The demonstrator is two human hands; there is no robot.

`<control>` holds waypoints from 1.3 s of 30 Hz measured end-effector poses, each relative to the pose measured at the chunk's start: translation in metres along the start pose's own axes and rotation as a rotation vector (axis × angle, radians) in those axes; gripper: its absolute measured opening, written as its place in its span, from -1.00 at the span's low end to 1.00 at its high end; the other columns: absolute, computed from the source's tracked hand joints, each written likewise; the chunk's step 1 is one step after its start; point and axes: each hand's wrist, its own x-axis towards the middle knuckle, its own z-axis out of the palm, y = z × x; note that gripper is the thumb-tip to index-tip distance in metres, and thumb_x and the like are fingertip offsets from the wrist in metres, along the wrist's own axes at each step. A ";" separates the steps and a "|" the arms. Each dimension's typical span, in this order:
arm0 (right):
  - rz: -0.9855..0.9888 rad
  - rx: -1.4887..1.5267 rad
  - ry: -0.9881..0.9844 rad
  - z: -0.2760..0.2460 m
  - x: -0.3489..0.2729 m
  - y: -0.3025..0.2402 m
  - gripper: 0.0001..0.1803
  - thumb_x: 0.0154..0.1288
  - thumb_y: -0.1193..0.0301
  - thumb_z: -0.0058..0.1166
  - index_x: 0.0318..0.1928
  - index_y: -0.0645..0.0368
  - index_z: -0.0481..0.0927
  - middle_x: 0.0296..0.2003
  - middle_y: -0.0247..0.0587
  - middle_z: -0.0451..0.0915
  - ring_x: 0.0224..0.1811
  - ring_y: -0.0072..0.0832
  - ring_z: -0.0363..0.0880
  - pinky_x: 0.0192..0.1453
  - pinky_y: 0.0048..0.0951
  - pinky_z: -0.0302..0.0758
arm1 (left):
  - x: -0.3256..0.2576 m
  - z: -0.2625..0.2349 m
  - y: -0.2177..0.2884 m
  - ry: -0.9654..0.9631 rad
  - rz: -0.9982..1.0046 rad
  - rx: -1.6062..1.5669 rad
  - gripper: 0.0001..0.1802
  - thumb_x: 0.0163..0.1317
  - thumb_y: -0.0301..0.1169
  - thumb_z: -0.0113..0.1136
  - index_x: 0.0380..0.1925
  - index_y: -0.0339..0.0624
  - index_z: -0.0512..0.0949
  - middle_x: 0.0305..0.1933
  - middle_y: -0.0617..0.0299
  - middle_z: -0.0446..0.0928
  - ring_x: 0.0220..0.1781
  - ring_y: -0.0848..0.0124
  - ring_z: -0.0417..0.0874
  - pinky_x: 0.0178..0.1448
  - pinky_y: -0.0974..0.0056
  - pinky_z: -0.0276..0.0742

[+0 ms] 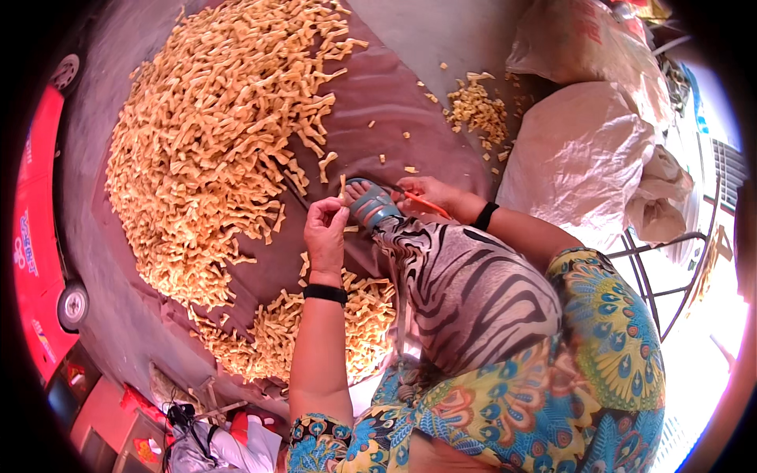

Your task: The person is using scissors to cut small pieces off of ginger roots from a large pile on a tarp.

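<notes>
While left hand (325, 229) pinches strip (342, 186), scissors (423, 202) right

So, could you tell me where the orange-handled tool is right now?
In the head view the orange-handled tool is in the right hand, just right of centre, beside the grey sandal and across from the left hand.

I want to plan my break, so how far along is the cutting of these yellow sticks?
A small pile of short bits lies cut. The left hand pinches one stick upright; the right hand holds an orange-handled tool. The big heap and a smaller heap on the cloth look uncut, so most seems left.
</notes>
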 end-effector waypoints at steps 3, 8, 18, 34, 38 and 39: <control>0.061 -0.131 0.026 0.008 -0.015 -0.009 -0.67 0.13 0.41 0.16 -0.08 0.19 0.45 -0.30 -0.39 0.52 -0.29 -0.68 0.43 -0.26 -0.64 0.39 | -0.003 0.020 0.012 -0.074 -0.007 -0.048 -0.86 0.11 -0.66 0.12 -0.36 -0.20 0.43 -0.20 0.30 0.48 -0.20 0.58 0.46 -0.06 0.49 0.39; 0.028 0.023 0.096 0.008 -0.032 -0.004 -0.65 0.09 0.37 0.20 -0.12 0.23 0.46 -0.33 -0.35 0.50 -0.28 -0.61 0.43 -0.19 -0.56 0.39 | 0.003 0.040 0.016 -0.261 0.455 0.677 -0.82 -0.03 -0.70 0.14 -0.42 -0.22 0.45 -0.30 0.23 0.50 -0.20 0.40 0.51 -0.07 0.39 0.43; 0.049 0.014 0.199 0.000 -0.041 -0.006 -0.75 0.13 0.38 0.20 -0.23 0.19 0.47 -0.46 -0.42 0.45 -0.49 -0.69 0.36 -0.45 -0.65 0.30 | 0.006 0.064 0.013 -0.426 0.700 0.832 -0.78 -0.09 -0.73 0.01 -0.44 -0.19 0.44 -0.31 0.14 0.50 -0.20 0.13 0.50 -0.05 0.17 0.39; 0.121 -0.153 0.406 -0.049 -0.001 0.036 -0.76 0.10 0.27 0.23 -0.42 0.11 0.45 -0.67 -0.45 0.36 -0.71 -0.69 0.28 -0.68 -0.64 0.17 | -0.047 -0.074 -0.024 -0.233 -0.238 1.242 -0.96 0.04 -0.48 0.06 -0.52 -0.19 0.46 -0.51 0.07 0.49 -0.41 0.10 0.54 -0.27 0.16 0.44; -0.026 0.020 0.523 -0.068 -0.010 0.033 -0.77 0.12 0.28 0.21 -0.38 0.12 0.47 -0.65 -0.45 0.37 -0.69 -0.68 0.28 -0.67 -0.63 0.17 | -0.027 -0.089 -0.020 -0.215 -0.167 1.458 -0.88 0.08 -0.40 0.08 -0.39 -0.14 0.54 -0.35 0.04 0.54 -0.30 0.10 0.57 -0.19 0.13 0.47; -0.006 -0.030 0.534 -0.066 -0.012 0.029 -0.77 0.13 0.28 0.20 -0.36 0.12 0.47 -0.65 -0.46 0.37 -0.69 -0.69 0.29 -0.67 -0.63 0.17 | -0.007 -0.074 -0.015 -0.205 -0.119 1.373 -0.84 0.08 -0.40 0.08 -0.32 -0.12 0.54 -0.23 0.03 0.52 -0.18 0.11 0.54 -0.10 0.13 0.45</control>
